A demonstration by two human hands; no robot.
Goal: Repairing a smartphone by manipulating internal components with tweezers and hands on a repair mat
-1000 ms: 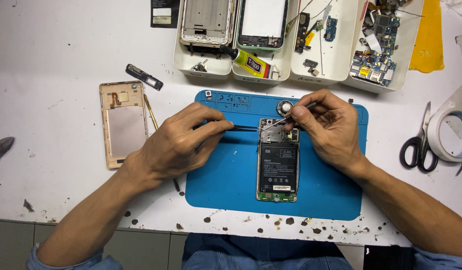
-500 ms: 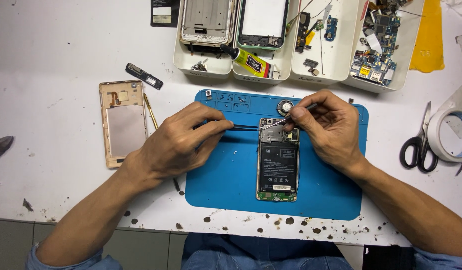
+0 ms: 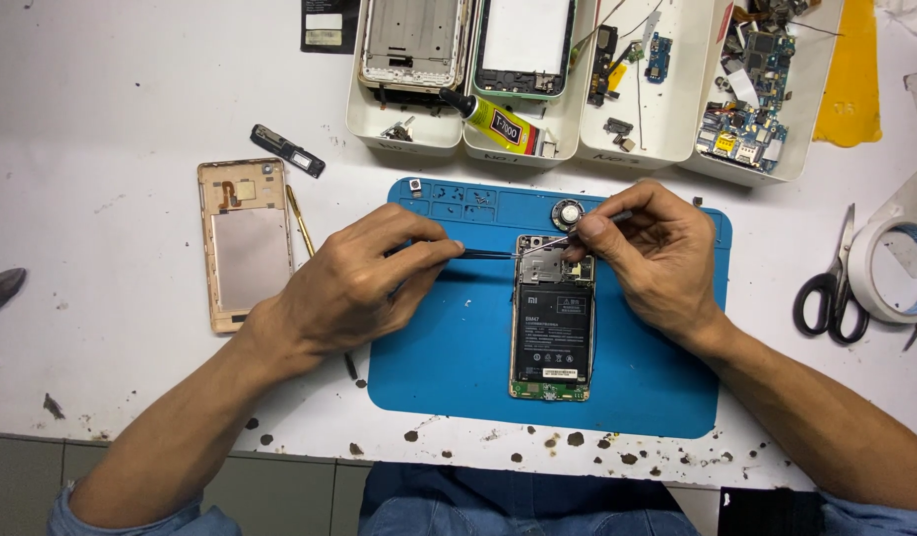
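An opened smartphone (image 3: 552, 318), back cover off and battery showing, lies on a blue repair mat (image 3: 449, 347). The left hand (image 3: 354, 283) pinches dark tweezers (image 3: 483, 252) pointed at its top; the right hand (image 3: 657, 258) grips a thin metal tool (image 3: 553, 239) there too. Nearby: one gold back cover (image 3: 242, 243), one round speaker (image 3: 568, 212), four white trays (image 3: 617, 149), one pair of scissors (image 3: 828, 288), one tape roll (image 3: 895, 270).

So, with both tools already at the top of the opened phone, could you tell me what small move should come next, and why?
Probably a gentle lift with the thin black tweezers in the left hand: their tips meet the metal shield at the top of the opened black-battery phone, where the right hand steadies a second slim tool.
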